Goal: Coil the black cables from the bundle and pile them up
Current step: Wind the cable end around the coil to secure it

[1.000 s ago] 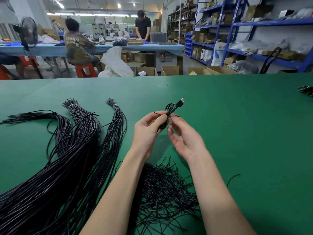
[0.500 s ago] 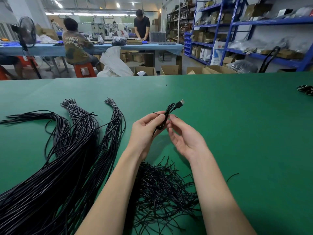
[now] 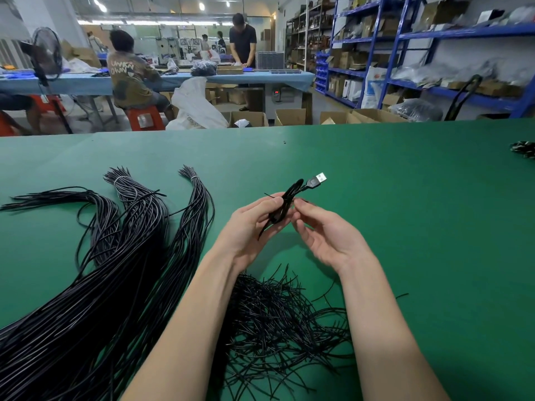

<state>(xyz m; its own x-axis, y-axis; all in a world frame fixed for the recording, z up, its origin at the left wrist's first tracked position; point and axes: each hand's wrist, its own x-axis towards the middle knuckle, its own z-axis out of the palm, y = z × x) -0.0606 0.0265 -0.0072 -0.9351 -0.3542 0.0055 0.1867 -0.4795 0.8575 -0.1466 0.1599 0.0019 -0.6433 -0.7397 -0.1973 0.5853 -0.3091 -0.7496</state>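
My left hand [image 3: 251, 224] grips a coiled black cable [image 3: 285, 202] above the green table [image 3: 405, 227]; its USB plug [image 3: 318, 179] sticks out up and to the right. My right hand [image 3: 327, 238] is beside the coil, its fingertips pinching a thin black tie at the coil's right side. Big bundles of long black cables [image 3: 121, 256] lie fanned over the left of the table. A heap of short black ties [image 3: 278, 322] lies under my forearms.
A small pile of coiled cables [image 3: 525, 149] shows at the table's right edge. Beyond the far edge are cardboard boxes [image 3: 291, 116], blue shelving [image 3: 434, 53], and people at a blue worktable [image 3: 173, 79].
The coil has turned slightly in my left hand and the plug points more to the right. Both hands stay in about the same place.
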